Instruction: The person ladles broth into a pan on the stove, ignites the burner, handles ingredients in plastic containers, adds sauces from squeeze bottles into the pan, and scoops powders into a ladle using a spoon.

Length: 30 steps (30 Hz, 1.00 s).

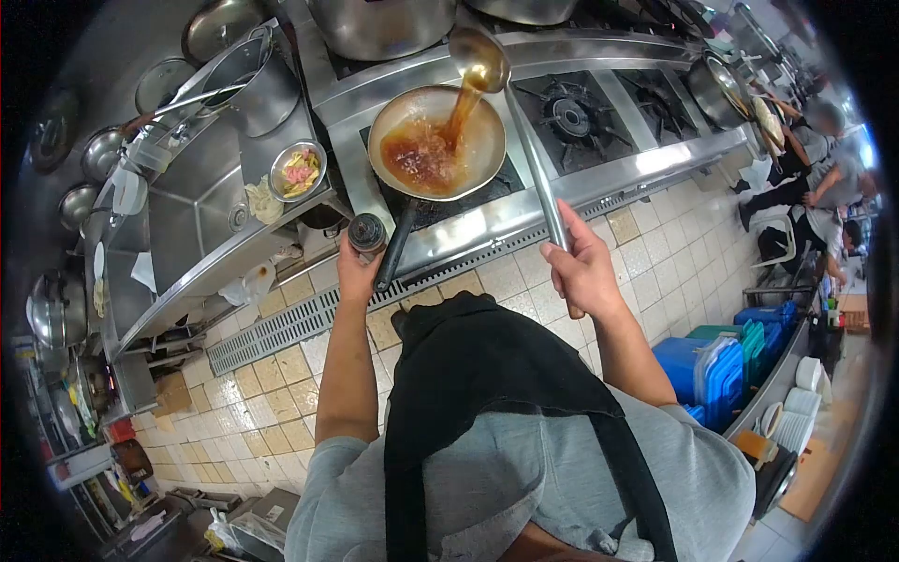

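Note:
My right hand (585, 262) is wrapped round the long handle of a metal ladle (536, 155). The ladle's bowl is tipped above a frying pan (486, 136) on the stove, and a stream of brown liquid (460, 122) runs from it into the pan. Brown liquid and some pale bits cover part of the pan's floor. In my left hand (356, 273) is a small jar with a dark top (367, 231), just left of the pan's black handle (398, 245). That handle points toward me, and my left fingers are partly hidden behind the jar.
Left of the pan is a metal bowl (300, 170) of pink and yellow pieces, beside a sink (192, 211). Large pots (384, 28) stand behind the pan. A gas burner (569, 117) lies to the right. Other people (824, 178) are at far right.

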Motion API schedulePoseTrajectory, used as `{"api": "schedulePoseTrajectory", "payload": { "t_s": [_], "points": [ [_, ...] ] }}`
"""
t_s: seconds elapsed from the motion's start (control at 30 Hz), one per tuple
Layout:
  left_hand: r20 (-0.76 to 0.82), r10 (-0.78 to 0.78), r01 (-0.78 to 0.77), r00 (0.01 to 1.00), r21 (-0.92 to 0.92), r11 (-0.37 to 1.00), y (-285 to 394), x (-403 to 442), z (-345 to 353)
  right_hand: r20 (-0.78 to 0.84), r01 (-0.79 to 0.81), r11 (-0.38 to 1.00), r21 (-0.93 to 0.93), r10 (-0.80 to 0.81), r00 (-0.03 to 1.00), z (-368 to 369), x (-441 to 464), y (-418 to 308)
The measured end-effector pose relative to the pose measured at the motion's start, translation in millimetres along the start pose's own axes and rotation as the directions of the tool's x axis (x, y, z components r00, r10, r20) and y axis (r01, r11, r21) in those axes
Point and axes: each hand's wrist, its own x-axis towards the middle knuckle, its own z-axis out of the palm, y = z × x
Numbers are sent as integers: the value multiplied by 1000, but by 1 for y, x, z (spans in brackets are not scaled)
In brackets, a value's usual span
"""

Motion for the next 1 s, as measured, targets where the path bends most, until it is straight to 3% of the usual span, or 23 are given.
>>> {"api": "schedulePoseTrajectory", "payload": {
  "t_s": [0.23,0.37,0.43,0.57,0.63,0.73,0.77,0.83,0.9,0.97,1.0],
  "points": [
    [-41,-29,26,999,-88,996,-7,-2,4,69,-129,979,-156,141,988,-6,22,41],
    [-55,-50,45,997,-77,996,-12,-2,3,276,-229,973,36,210,938,-9,28,47],
    [-63,-42,38,997,-58,998,-13,0,3,398,-491,770,407,335,854,-12,29,40],
    [-31,-39,39,999,8,999,-9,2,-1,503,-565,573,593,284,816,-22,27,37],
    [-4,-57,58,998,26,998,1,7,-2,454,-543,586,601,308,836,-20,18,39],
    [42,-29,22,999,155,988,8,18,-6,314,-349,852,390,233,920,-11,3,29],
    [55,-31,22,998,153,988,8,23,-6,302,-347,850,395,236,923,-8,-2,29],
    [77,-29,27,997,27,999,34,34,-2,182,-260,937,235,220,958,-3,-10,29],
    [125,20,-28,992,57,998,60,45,-3,129,-217,954,206,193,973,5,-17,24],
    [233,-15,-52,972,281,958,92,56,-5,75,-179,968,173,168,983,13,-23,17],
    [259,-129,16,957,400,916,98,65,-9,65,-176,968,180,167,984,18,-26,13]
  ]
}}
